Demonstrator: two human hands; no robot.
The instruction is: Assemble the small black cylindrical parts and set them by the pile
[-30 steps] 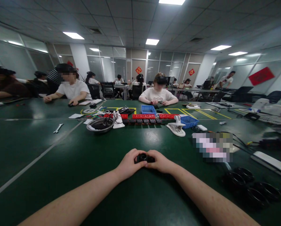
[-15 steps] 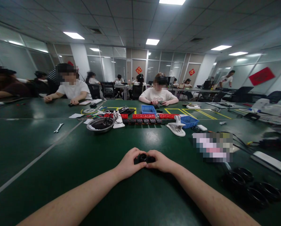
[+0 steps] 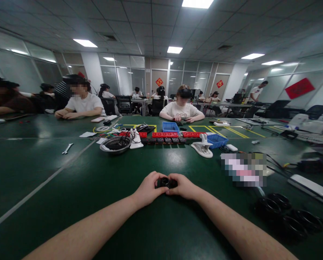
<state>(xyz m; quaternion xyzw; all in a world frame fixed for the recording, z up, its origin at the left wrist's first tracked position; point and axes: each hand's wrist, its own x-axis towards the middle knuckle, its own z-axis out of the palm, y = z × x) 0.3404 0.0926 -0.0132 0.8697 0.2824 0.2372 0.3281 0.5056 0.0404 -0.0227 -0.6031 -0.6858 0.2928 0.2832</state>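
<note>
1. Left hand (image 3: pixel 148 188) and right hand (image 3: pixel 183 186) are meeting at table centre, both curling closed around one small black round part (image 3: pixel 165 182); fingers are wrapping its sides, thumbs are lying on top.
2. The black part is sitting between the two hands, low over the green table (image 3: pixel 69 187), whether touching it cannot be told. A ring-like opening is showing on top; no label is readable on it.
3. Writing: red hangings (image 3: pixel 300 87) are showing on the far glass walls, characters too small to read. A blurred-out patch (image 3: pixel 244 169) is lying to the right on the table, nothing legible.
4. Containers: a metal bowl (image 3: pixel 115 144) is sitting beyond the hands to the left, holding dark stuff, looks like cables, hard to tell.
5. A blue bin (image 3: pixel 170 126) is standing in front of the co-worker in a white shirt (image 3: pixel 182 109) across the table; contents not visible.
6. A second blue bin (image 3: pixel 217 140) is sitting tilted just beside a white clip-like device (image 3: pixel 203 147); contents unclear.
7. A row of red strips (image 3: pixel 165 134) is lying between the two bins, with small black blocks (image 3: pixel 164 139) lined up just in front.
8. Black rings (image 3: pixel 286 213) are lying grouped at the right, well apart from the hands.
9. A wrench (image 3: pixel 67 148) is lying alone at the left.
</note>
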